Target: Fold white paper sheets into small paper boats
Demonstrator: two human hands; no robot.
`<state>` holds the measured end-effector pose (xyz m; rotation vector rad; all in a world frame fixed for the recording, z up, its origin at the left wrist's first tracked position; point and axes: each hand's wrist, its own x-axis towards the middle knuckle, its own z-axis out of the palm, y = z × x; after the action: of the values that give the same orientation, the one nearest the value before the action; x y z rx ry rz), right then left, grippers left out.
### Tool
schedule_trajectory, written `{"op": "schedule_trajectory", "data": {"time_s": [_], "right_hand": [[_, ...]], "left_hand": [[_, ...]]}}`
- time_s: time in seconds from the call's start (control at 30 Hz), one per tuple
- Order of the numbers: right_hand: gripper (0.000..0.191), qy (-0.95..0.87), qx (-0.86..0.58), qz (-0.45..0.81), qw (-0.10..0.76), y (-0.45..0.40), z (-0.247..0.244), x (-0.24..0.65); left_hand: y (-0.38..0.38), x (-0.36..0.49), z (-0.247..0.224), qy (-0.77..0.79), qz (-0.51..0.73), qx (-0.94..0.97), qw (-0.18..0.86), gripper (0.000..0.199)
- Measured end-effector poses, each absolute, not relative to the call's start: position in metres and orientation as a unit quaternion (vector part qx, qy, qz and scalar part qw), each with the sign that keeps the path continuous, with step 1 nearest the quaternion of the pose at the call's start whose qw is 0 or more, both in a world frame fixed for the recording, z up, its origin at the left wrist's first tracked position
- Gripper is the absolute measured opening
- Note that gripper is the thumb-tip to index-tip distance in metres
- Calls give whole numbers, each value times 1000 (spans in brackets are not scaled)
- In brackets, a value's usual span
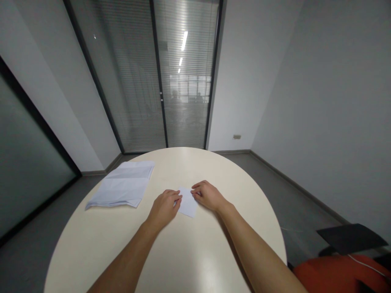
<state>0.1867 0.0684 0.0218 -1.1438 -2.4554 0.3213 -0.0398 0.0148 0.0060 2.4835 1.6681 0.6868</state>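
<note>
A small white piece of paper (187,206) lies on the round table between my hands. My left hand (165,206) is closed at its left edge, with thumb and fingertips pinching it. At the upper right edge, my right hand (208,194) has its fingers drawn together on the paper. Whether the paper is folded is too small to make out. Farther left on the table rests a stack of larger white paper sheets (125,183), creased and slightly uneven at the edges. Neither hand touches that stack.
The round cream table (171,260) curves away on both sides. Beyond its far edge stand glass panels with blinds (189,118). An orange chair (330,274) with a dark flat object (351,238) above it is at the lower right. A wall (330,122) rises on the right.
</note>
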Motion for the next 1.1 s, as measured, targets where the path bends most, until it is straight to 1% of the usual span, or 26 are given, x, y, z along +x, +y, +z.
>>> {"op": "schedule_trajectory", "data": {"time_s": [0.17, 0.37, 0.47, 0.57, 0.67, 0.73, 0.93, 1.1], "right_hand": [[24, -879, -408, 113, 219, 69, 18, 187], [22, -882, -382, 138, 238, 70, 14, 186], [22, -884, -381, 137, 236, 69, 14, 183], [26, -882, -390, 124, 234, 67, 14, 180], [36, -883, -394, 109, 232, 65, 13, 177], [39, -884, -395, 106, 228, 64, 12, 176], [28, -867, -426, 124, 226, 64, 13, 176], [24, -823, -509, 122, 221, 65, 17, 183]], "left_hand": [[12, -38, 10, 539, 228, 810, 37, 30], [13, -38, 6, 520, 248, 817, 28, 22], [14, -40, 2, 508, 266, 819, 28, 23], [16, -41, -2, 503, 268, 821, 31, 24], [17, -41, -4, 506, 265, 820, 32, 25], [17, -41, -5, 508, 265, 819, 35, 26], [17, -41, -7, 513, 266, 816, 32, 29], [18, -45, -7, 530, 261, 806, 29, 34]]}}
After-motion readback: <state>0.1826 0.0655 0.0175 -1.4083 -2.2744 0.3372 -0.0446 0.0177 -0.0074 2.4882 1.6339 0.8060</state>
